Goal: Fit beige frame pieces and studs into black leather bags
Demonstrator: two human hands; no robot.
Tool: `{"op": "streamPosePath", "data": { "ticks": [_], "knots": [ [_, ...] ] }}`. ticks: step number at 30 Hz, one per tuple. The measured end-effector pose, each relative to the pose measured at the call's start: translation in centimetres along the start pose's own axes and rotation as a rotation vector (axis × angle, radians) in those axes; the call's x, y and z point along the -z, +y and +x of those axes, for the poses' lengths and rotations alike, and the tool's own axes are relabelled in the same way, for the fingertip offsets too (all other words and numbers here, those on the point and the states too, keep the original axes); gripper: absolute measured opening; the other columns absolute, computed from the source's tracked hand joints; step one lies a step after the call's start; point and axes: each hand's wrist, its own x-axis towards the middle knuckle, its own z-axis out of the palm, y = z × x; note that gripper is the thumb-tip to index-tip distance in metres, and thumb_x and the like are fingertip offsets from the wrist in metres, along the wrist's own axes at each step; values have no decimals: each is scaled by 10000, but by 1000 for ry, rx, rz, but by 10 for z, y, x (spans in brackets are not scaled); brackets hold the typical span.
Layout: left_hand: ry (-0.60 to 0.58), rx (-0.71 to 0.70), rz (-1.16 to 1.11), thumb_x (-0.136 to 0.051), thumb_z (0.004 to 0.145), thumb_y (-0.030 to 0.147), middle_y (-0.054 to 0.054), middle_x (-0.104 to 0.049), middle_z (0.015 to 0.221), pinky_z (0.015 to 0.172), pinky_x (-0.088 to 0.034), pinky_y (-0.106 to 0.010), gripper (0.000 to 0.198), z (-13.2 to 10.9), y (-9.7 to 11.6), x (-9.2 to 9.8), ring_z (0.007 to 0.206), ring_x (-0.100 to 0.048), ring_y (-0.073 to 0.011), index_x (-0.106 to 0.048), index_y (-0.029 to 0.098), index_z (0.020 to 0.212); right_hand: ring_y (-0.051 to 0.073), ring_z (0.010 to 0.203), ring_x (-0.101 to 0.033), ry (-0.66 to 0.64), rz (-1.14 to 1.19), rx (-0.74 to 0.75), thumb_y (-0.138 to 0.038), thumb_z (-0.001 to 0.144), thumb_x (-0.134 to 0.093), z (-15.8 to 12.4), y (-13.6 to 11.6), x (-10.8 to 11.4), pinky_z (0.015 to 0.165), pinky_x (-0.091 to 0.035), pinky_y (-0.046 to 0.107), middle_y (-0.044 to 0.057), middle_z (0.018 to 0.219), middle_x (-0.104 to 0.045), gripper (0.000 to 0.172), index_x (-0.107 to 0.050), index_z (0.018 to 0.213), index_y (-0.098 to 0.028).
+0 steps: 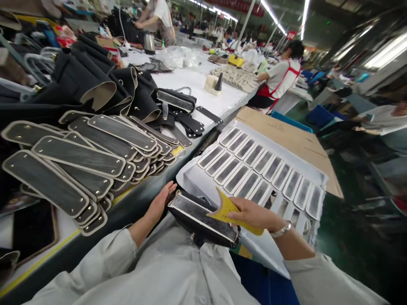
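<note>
As it lies across the person's lap, the dark strip (203,218) shows a pale edge and a dull grey top. The right hand (251,214) is closed on a yellow scraper (226,208), with the thumb and fingers pinching it, and the scraper's wide end rests on the strip's top. A bracelet (281,231) sits on that wrist. The left hand (159,203) is open, with its fingers stretched out, and its palm is against the strip's near left end.

Just past the strip is a white tray (193,178). Many small strips (251,167) lie on it in two neat rows, side by side. A brown board (286,135) lies behind the tray.

To the left is a long table (203,91). A big heap of long strips (79,165) with pale edges is piled on it, one over the other. Black bag parts (95,80) are stacked behind the heap.

Far off, a person in a red apron (280,80) sits at the table's other end.
</note>
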Motion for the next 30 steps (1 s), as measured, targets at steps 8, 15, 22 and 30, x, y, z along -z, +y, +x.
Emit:
{"op": "streamPosePath", "data": {
  "ticks": [8, 15, 22, 30],
  "knots": [
    [27, 166, -309, -196, 852, 714, -92, -687, 987, 899, -477, -417, 758, -12, -11, -30, 963, -622, -261, -629, 151, 1117, 144, 470, -518, -36, -661, -24, -319, 717, -684, 95, -21, -13, 473, -339, 243, 13, 557, -610, 134, -657, 682, -192],
    [57, 243, -279, -193, 829, 742, -73, -676, 1067, 941, -460, -402, 770, -14, -17, -23, 1076, -580, -277, -679, 179, 1033, 239, 706, -615, 154, -1177, 184, -460, 935, -377, 152, -22, -66, 680, -379, 334, 145, 729, -673, 474, -664, 724, -148],
    [76, 376, -472, -194, 802, 774, -88, -704, 997, 1022, -390, -417, 827, -9, -19, -24, 1108, -573, -290, -696, 145, 990, 208, 723, -608, -72, -1155, 499, -472, 946, -341, 190, -24, -77, 689, -353, 307, 93, 745, -683, 508, -662, 691, -171],
    [129, 464, -543, -235, 809, 756, -100, -711, 967, 975, -429, -386, 793, -8, -17, -26, 1042, -613, -278, -702, 131, 955, 196, 714, -600, -129, -1094, 506, -490, 934, -375, 189, -24, -80, 665, -350, 293, 77, 774, -692, 475, -655, 704, -183]
  ]
}}
